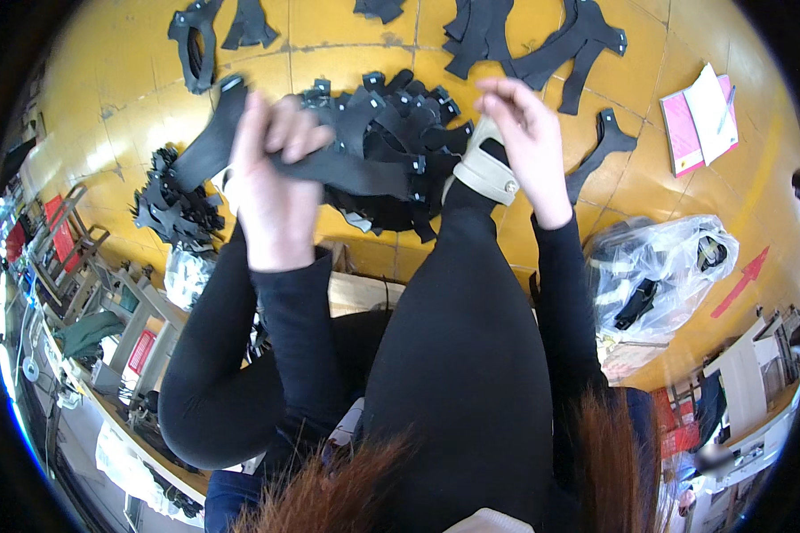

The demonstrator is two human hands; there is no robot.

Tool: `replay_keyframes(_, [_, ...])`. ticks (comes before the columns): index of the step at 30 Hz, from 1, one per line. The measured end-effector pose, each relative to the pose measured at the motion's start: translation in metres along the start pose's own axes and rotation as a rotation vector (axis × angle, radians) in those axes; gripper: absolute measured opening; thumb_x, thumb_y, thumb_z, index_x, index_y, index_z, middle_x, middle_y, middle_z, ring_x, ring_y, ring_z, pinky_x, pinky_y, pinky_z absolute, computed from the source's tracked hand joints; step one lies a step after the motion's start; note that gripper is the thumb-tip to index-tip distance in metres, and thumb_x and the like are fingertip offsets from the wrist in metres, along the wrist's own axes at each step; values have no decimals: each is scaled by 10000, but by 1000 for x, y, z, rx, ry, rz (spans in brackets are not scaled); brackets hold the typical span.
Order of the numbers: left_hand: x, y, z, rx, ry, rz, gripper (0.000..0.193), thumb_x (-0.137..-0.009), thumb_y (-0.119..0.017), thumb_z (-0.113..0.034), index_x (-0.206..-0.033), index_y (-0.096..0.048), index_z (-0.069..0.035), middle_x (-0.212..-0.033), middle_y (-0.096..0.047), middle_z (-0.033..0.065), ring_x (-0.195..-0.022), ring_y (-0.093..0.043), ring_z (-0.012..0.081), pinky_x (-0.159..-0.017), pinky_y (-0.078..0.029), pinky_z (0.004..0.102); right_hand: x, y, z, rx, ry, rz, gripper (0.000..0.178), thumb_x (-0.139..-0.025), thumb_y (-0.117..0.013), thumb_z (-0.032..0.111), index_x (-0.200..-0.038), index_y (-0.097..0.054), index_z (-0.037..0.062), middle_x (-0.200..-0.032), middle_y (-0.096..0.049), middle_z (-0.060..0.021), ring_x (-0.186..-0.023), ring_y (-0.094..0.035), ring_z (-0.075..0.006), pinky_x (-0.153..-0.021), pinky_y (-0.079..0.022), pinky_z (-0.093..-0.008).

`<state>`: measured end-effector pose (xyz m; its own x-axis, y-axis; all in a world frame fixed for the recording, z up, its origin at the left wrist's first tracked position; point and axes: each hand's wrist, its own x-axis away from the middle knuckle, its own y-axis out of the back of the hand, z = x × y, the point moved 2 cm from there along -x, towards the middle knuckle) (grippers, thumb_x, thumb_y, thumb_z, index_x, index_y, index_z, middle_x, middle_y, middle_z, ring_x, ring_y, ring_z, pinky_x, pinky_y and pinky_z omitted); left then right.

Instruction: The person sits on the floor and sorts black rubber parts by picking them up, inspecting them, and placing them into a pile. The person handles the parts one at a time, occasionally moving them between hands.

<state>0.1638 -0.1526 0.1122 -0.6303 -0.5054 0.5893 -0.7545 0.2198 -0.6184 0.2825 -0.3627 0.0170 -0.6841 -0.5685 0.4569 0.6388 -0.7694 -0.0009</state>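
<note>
My left hand [280, 191], smeared by motion, is closed on a black fabric piece [209, 138]. One end of it slants up to the left with a small white tag; a dark strip stretches right from the same hand. Behind it lies a large heap of similar black pieces [369, 124] with small white tags. My right hand [529, 133] hovers above my beige shoe [484, 173], thumb and fingers loosely bent with a gap between them and nothing visible in them.
A smaller black bundle [178, 209] sits at the left. Loose black pieces [480, 35] lie on the yellow tiled floor [347, 53] ahead. At the right are a pink pad with white paper [707, 115] and a clear plastic bag [662, 266] with dark contents.
</note>
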Motion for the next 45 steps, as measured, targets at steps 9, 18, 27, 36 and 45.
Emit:
replay_keyframes(9, [86, 59, 7, -401, -51, -475, 104, -1015, -564, -157, -933, -516, -114, -739, -380, -51, -659, -344, 85, -652, -318, 249, -63, -63, -17, 452, 408, 356, 239, -900, -684, 168, -1124, -709, 89, -1055, -671, -87, -989, -647, -228, -881, -504, -327])
replay_keyframes(18, [56, 77, 3, -440, -190, -546, 97, -947, -660, -97, -910, -570, -103, -756, -491, -26, -653, -432, 83, -658, -382, 251, -66, -113, -33, 717, 800, 366, 238, -778, -769, 162, -969, -630, 144, -1142, -554, -29, -1127, -526, -256, -925, -453, -399])
replay_keyframes(27, [54, 84, 22, -734, -108, -315, 522, -731, -768, 91, -1200, -590, -51, -1118, -606, 43, -961, -561, 110, -907, -470, 283, -52, -122, 44, 198, 525, 976, 159, -898, -671, 197, -960, -730, 63, -907, -735, -49, -795, -667, -216, -748, -498, -309])
replay_keyframes(36, [53, 86, 17, -1101, -29, -346, 295, -928, -708, -149, -1176, -669, 5, -1115, -682, 85, -995, -612, 133, -900, -472, 270, -52, -132, 43, 6, 388, 804, 135, -886, -699, 149, -987, -745, 70, -946, -736, -44, -914, -670, -167, -865, -504, -303])
replay_keyframes(45, [47, 88, 19, -729, -293, -546, 166, -1013, -602, -206, -976, -614, -44, -999, -615, 19, -814, -521, 85, -798, -432, 245, -80, -54, -43, 622, 401, 187, 316, -876, -691, 218, -1159, -670, 77, -1021, -687, -115, -907, -659, -264, -822, -519, -337])
